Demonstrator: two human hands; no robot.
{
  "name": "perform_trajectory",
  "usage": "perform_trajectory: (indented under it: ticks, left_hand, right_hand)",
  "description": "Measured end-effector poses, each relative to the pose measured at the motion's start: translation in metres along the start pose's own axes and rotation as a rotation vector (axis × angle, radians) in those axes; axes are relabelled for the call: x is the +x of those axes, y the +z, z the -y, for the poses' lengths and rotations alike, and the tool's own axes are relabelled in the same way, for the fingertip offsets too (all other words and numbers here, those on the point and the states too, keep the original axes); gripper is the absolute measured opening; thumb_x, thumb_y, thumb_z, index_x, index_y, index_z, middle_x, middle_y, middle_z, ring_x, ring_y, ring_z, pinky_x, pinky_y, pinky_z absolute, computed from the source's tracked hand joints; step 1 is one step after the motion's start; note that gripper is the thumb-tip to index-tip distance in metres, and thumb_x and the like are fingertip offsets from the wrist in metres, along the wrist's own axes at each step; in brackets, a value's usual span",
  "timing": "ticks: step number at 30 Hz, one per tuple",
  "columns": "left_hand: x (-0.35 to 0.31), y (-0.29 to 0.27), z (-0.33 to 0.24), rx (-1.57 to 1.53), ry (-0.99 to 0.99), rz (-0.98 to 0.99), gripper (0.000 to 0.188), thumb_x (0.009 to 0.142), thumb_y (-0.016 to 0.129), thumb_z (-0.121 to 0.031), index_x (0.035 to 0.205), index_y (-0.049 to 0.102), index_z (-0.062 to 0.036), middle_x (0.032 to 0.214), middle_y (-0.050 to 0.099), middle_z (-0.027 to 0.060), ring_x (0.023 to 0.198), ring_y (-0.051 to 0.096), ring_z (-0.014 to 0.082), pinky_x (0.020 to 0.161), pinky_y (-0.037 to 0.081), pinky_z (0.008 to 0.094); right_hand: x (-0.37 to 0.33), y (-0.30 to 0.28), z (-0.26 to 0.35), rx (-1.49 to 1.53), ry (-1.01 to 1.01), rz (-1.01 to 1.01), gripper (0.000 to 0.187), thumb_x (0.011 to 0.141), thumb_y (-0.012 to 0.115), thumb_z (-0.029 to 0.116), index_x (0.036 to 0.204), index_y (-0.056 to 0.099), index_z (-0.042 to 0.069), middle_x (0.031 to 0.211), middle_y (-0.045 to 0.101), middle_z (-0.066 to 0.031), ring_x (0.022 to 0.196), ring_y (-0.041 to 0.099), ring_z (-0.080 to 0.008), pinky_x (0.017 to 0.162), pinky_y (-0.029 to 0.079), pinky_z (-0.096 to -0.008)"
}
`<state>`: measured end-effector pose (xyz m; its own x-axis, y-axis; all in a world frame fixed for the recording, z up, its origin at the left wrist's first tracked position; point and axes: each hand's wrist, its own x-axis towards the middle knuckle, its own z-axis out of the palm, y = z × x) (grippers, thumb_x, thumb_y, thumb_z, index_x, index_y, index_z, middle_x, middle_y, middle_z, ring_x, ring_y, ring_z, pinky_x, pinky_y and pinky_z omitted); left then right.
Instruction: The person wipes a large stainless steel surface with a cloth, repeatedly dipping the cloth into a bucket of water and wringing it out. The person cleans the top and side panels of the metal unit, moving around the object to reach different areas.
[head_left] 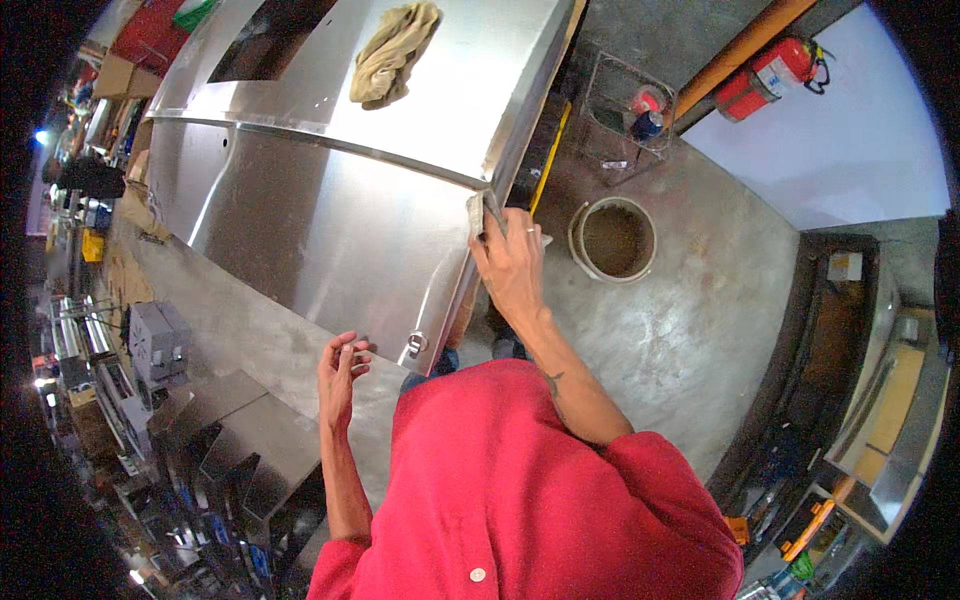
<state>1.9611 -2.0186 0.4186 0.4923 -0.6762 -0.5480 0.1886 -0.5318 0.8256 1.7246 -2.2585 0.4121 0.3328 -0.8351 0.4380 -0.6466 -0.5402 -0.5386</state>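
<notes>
A: What does the right hand (512,262) hold?

B: A small grey pad (484,212), folded under the fingers and pressed against the right front corner of a large steel cabinet (330,230). The hand is closed around the pad; the thumb lies along the cabinet's right edge.

A: How does the cabinet look?

B: It is bare sheet metal, brushed and shiny. A flat top panel meets a front panel along a raised seam that runs from the left edge down to the right corner, where the pad sits. The front panel reflects light in soft streaks. A small round metal fitting (416,343) sits near its lower right corner.

A: And the left hand (340,372)?

B: It is raised just off the lower edge of the front panel, fingers curled loosely inward, grasping nothing and touching nothing that can be made out.

A: What else lies on the cabinet?

B: A crumpled tan cloth (393,52) rests on the top panel, near its far edge, well apart from both hands.

A: And beside the cabinet?

B: A round bucket (613,240) stands on the concrete floor (690,330) just right of the corner. A red fire extinguisher (770,75) lies farther back.
</notes>
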Motion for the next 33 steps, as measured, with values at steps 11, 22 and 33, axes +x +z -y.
perform_trajectory:
  ticks: [11,22,33]
  left_hand:
    - [0.037,-0.103,0.077,0.013,-0.015,0.100,0.033,0.110,0.051,-0.024,0.136,0.057,-0.0048,0.114,0.069,0.0088,0.092,0.066,0.0150,0.082,0.055,0.0314]
    - [0.077,-0.168,0.089,0.147,0.064,0.149,0.034,0.110,0.050,-0.025,0.136,0.055,-0.0041,0.111,0.068,0.0085,0.091,0.064,0.0150,0.080,0.054,0.0310]
    - [0.045,-0.165,0.130,0.134,0.039,0.006,0.033,0.110,0.051,-0.024,0.136,0.055,-0.0045,0.108,0.068,0.0083,0.089,0.063,0.0143,0.078,0.054,0.0305]
  right_hand:
    - [0.026,0.022,0.020,-0.378,-0.032,-0.023,0.052,0.076,0.072,0.003,0.127,0.064,0.006,0.110,0.056,-0.0132,0.106,0.057,-0.0343,0.087,0.047,-0.0480]
    - [0.012,0.005,0.010,-0.566,0.072,-0.072,0.034,0.083,0.066,0.006,0.117,0.065,0.001,0.102,0.058,-0.0180,0.099,0.059,-0.0394,0.085,0.048,-0.0512]
    - [-0.008,-0.010,0.055,-0.290,0.250,-0.206,0.037,0.093,0.068,0.021,0.120,0.062,-0.004,0.108,0.061,-0.0219,0.098,0.063,-0.0416,0.084,0.051,-0.0489]
